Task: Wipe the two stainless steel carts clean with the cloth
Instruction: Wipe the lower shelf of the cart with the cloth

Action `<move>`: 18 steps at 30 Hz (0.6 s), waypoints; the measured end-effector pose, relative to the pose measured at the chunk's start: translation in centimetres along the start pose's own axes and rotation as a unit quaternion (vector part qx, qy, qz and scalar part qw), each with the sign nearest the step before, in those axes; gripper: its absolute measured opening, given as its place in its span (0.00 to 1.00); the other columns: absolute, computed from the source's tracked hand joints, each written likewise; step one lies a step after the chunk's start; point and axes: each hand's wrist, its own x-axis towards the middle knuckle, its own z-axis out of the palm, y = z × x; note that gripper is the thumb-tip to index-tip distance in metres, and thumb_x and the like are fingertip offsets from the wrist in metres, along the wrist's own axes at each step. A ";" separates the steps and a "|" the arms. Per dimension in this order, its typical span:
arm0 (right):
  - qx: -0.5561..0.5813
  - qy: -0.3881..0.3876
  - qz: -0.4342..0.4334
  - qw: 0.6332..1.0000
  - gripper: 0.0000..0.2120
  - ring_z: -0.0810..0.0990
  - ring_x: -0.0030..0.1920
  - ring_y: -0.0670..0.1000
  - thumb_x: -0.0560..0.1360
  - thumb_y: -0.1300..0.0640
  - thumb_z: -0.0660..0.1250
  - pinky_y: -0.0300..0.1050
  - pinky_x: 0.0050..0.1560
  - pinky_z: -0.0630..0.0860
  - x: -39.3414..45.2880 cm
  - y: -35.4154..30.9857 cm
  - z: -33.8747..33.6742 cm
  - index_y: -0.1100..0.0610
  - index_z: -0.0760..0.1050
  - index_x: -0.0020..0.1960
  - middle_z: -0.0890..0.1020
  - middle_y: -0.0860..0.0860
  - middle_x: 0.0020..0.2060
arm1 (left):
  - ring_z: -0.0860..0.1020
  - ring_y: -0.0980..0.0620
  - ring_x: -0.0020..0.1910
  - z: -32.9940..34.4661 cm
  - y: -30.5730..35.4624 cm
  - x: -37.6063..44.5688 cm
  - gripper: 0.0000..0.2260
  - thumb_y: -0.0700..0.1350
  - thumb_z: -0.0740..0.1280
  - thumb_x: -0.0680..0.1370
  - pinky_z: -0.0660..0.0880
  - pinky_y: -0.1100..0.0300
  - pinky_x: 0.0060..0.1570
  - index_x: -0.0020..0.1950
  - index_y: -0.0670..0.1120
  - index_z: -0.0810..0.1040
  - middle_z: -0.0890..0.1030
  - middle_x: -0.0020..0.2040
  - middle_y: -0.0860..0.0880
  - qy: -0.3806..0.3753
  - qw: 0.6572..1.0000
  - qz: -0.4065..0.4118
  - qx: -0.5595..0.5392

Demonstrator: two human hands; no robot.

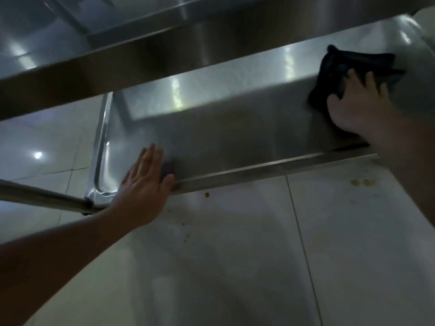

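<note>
The floor [235,267] is pale tile with small brown spots near the middle. A shiny steel cart fills the top half, and its low shelf [235,128] is the biggest thing. At 8 o'clock the left hand [146,182] lies flat on the shelf's front corner, fingers straight, likely to keep the cart from rolling. At 2 o'clock the right hand [353,107] presses the dark cloth [353,67] down with spread fingers, to rub that far end clean.
</note>
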 end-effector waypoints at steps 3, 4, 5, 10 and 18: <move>0.025 -0.009 0.061 0.998 0.38 0.42 0.83 0.58 0.77 0.38 0.45 0.62 0.80 0.40 -0.6 -5.7 1.5 0.51 0.47 0.84 0.46 0.46 0.84 | 0.33 0.58 0.82 0.7 -2.7 -1.2 0.39 0.71 0.39 0.80 0.36 0.56 0.79 0.86 0.53 0.39 0.35 0.85 0.55 -0.016 0.998 -0.058 -0.007; 0.020 -0.012 0.040 0.999 0.37 0.42 0.83 0.59 0.77 0.38 0.45 0.62 0.80 0.41 -1.1 -7.8 2.0 0.51 0.48 0.84 0.46 0.46 0.84 | 0.33 0.57 0.82 1.2 -2.8 -1.4 0.39 0.70 0.39 0.80 0.36 0.56 0.79 0.86 0.52 0.39 0.35 0.85 0.53 -0.016 0.998 -0.064 -0.016; 0.008 -0.012 0.002 1.000 0.37 0.43 0.83 0.59 0.78 0.38 0.46 0.62 0.80 0.41 -1.8 -10.0 2.5 0.50 0.48 0.84 0.47 0.46 0.84 | 0.34 0.56 0.83 1.8 -2.8 -1.6 0.38 0.69 0.40 0.80 0.37 0.55 0.80 0.87 0.51 0.40 0.37 0.86 0.52 -0.010 0.997 -0.066 -0.026; -0.043 -0.060 -0.274 0.959 0.36 0.43 0.83 0.55 0.79 0.34 0.45 0.58 0.80 0.41 -8.3 -21.6 5.9 0.46 0.47 0.84 0.48 0.43 0.84 | 0.37 0.55 0.84 2.7 -3.0 -1.4 0.38 0.68 0.41 0.81 0.38 0.55 0.80 0.87 0.50 0.43 0.40 0.87 0.51 0.009 0.998 -0.057 -0.035; -0.081 -0.029 -0.374 0.924 0.36 0.48 0.79 0.41 0.79 0.31 0.47 0.46 0.80 0.44 -7.2 -10.2 3.9 0.42 0.48 0.83 0.58 0.47 0.81 | 0.36 0.54 0.84 2.6 -3.1 -1.7 0.38 0.68 0.40 0.81 0.39 0.53 0.81 0.87 0.50 0.41 0.39 0.86 0.50 0.004 0.998 -0.042 -0.040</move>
